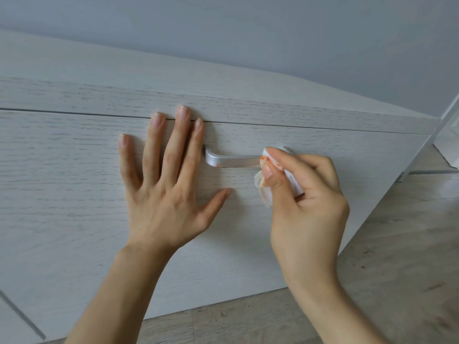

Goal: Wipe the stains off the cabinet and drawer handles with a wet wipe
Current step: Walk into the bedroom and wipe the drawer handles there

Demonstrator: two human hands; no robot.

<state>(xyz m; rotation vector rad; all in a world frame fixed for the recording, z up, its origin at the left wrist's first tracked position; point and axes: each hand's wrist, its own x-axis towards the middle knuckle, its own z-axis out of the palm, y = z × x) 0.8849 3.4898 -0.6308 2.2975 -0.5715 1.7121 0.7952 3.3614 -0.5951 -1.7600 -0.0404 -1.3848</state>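
A silver metal handle [231,161] runs across the white wood-grain drawer front [62,182]. A small orange stain shows on its lower left edge. My right hand [305,202] pinches a folded white wet wipe [267,187], smeared orange, against the handle's right end, which it covers. My left hand [164,180] lies flat on the drawer front just left of the handle, fingers spread, holding nothing.
The cabinet top [173,78] meets a grey wall [273,33] behind. Pale wood-look floor [397,244] lies to the right and below. A white frame leg [427,147] stands at the cabinet's right edge. A second panel seam [22,316] shows at the lower left.
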